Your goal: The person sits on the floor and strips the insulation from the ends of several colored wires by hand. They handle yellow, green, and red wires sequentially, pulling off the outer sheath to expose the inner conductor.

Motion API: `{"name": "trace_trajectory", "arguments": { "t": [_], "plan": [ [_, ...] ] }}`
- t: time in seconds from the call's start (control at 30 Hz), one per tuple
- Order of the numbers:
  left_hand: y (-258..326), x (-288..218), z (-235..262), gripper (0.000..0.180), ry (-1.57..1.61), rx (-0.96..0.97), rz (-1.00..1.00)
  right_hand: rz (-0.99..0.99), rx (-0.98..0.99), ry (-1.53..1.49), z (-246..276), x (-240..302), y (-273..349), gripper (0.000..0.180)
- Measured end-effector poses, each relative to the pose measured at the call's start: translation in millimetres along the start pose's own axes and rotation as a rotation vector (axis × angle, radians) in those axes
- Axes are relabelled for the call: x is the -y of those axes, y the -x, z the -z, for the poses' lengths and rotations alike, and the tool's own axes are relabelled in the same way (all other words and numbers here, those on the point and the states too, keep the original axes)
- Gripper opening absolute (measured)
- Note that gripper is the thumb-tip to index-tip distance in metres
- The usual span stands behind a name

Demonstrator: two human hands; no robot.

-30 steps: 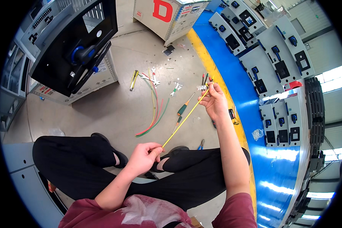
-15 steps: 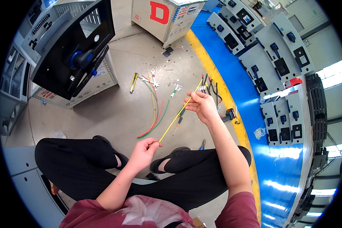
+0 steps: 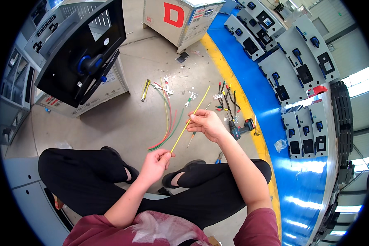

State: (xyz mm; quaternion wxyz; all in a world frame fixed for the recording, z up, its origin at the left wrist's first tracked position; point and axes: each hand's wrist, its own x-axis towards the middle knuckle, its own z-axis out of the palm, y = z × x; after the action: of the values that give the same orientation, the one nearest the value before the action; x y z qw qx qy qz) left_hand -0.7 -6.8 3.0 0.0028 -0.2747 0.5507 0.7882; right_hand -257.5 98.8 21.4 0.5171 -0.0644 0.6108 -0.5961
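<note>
A thin, straight yellow tube or wire (image 3: pixel 180 137) slants between my two hands, its far end free above the floor. My left hand (image 3: pixel 155 164) pinches the near end between thumb and fingers. About midway up the length, my right hand (image 3: pixel 207 124) has it between thumb and fingertips. Beneath, a screwdriver (image 3: pixel 194 133) lies on the floor, partly hidden by my right hand. Red, green and yellow wires (image 3: pixel 168 119) lie left of my right hand. To its right is a cordless drill (image 3: pixel 241 128).
Wrenches (image 3: pixel 168 88), a yellow utility knife (image 3: pixel 146 90) and several pliers-like tools (image 3: pixel 228 98) lie on the floor ahead. A black panel door (image 3: pixel 65 61) stands at left, and a crate (image 3: pixel 180 20) farther off. Grey panels (image 3: pixel 299 74) line the blue floor at right.
My right hand has slid down the yellow length toward my left hand, uncovering its far end and the drill. The left hand stays in place.
</note>
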Motion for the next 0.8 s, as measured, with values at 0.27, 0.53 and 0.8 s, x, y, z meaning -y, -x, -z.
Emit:
{"name": "trace_trajectory", "arguments": {
  "t": [0.27,0.53,0.8],
  "plan": [
    [-5.2,6.7,-0.4,0.022,-0.009,-0.059,0.011,-0.032,-0.016,-0.020,0.6,-11.2,-7.3,0.029],
    [-2.8,4.2,-4.3,0.020,-0.460,-0.171,-0.145,-0.072,-0.045,0.037,0.0,-22.9,-9.5,0.026],
    [-0.1,-8.9,-4.6,0.021,-0.471,-0.184,-0.135,-0.008,-0.009,-0.142,12.0,-10.0,-8.0,0.027]
  ]
}}
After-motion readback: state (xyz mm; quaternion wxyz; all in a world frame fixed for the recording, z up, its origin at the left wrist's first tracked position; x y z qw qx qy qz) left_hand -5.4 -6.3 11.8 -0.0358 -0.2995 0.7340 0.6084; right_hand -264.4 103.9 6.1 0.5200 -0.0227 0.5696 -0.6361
